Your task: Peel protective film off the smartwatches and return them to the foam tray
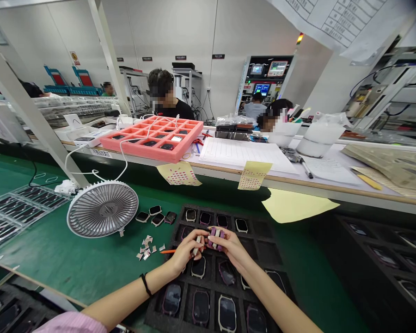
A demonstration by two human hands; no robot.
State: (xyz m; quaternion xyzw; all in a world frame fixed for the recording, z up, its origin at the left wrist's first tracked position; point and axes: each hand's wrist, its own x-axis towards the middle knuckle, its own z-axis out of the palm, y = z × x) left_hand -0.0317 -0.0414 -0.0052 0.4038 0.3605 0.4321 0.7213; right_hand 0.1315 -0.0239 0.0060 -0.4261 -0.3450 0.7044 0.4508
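Both of my hands are over a black foam tray (256, 252) whose compartments hold smartwatch cases with dark screens. My left hand (185, 249) is closed around a pale watch case (197, 245), seen edge-on. An orange stick (168, 251) points out to the left from under that hand; whether the fingers hold it, I cannot tell. My right hand (233, 247) grips purple watch cases (213, 238) with a whitish layer between them, close to the left fingertips. Below the hands, a purple-rimmed watch (227, 272) lies tilted in its compartment.
A white fan (103, 209) stands left on the green bench. Beside it lie loose watches (157, 219) and small metallic pieces (146, 249). The shelf ahead carries a pink foam tray (152, 152) and papers (246, 155). Another dark tray (364, 277) is at right. People sit beyond.
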